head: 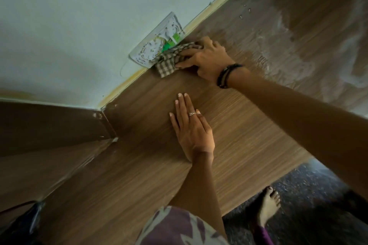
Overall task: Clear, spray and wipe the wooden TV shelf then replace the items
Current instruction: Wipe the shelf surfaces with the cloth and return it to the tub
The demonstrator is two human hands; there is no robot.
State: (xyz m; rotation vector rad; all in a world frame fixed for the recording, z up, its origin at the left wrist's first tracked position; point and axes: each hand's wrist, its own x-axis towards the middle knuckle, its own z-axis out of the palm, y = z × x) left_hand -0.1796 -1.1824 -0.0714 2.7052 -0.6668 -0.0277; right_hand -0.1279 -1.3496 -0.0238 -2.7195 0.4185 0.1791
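We press the checked cloth [169,59] under our right hand's [207,59] spread fingers to wipe the shelf [249,145], while our left hand [191,129] rests flat, bracing us.

Checked cloth [173,56]: I saw it partly hidden under the right hand [207,61].
Wall plate [157,43]: its lower corner was covered by that cloth.
Shelf [249,125]: it was cut off at the right edge.

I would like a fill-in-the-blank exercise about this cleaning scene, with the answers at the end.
1. The right hand presses a checked ____ against the shelf.
2. The left hand lies ____ on the shelf, holding nothing.
3. A ring is on the ____ hand.
4. The bracelet is on the ____ wrist.

Answers: cloth; flat; left; right
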